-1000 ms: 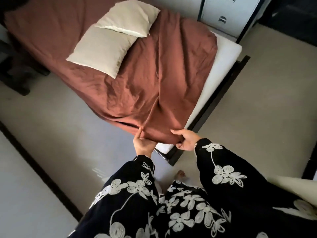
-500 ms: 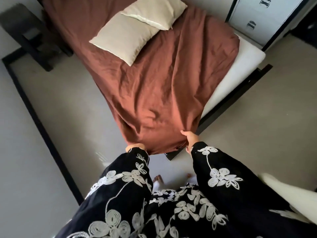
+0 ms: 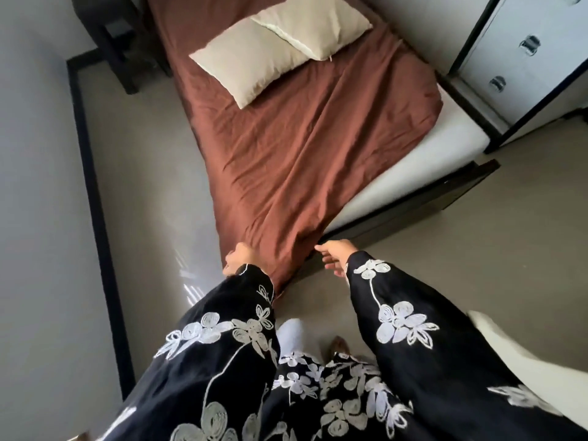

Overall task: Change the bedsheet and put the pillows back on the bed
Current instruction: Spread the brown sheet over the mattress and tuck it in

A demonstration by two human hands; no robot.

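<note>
At the lower centre of the frame we find the rust-brown fabric bedsheet (image 3: 302, 148) drawn down to a bunched corner at the foot of the bed, and both hands sit at that corner. The left hand (image 3: 237, 257) lies against the sheet's left edge with its back to us. Its fingers are hidden, so we cannot tell whether it grips the cloth. The right hand (image 3: 335, 254) is just right of the bunched fold, fingers loosely spread and holding nothing, one fingertip reaching the fabric's edge. The sheet covers most of the white mattress (image 3: 445, 144), leaving a bare strip at centre right above the dark bed frame (image 3: 413, 205). At top centre the nearer beige rectangular pillow (image 3: 251, 62) lies on the sheet, with the farther beige pillow (image 3: 313, 22) overlapping its upper right end. We see a white drawer cabinet with metal handles (image 3: 521, 58) at the upper right, a dark wooden side table (image 3: 117, 43) at the upper left, and grey floor (image 3: 143, 186) on either side of the bed.
</note>
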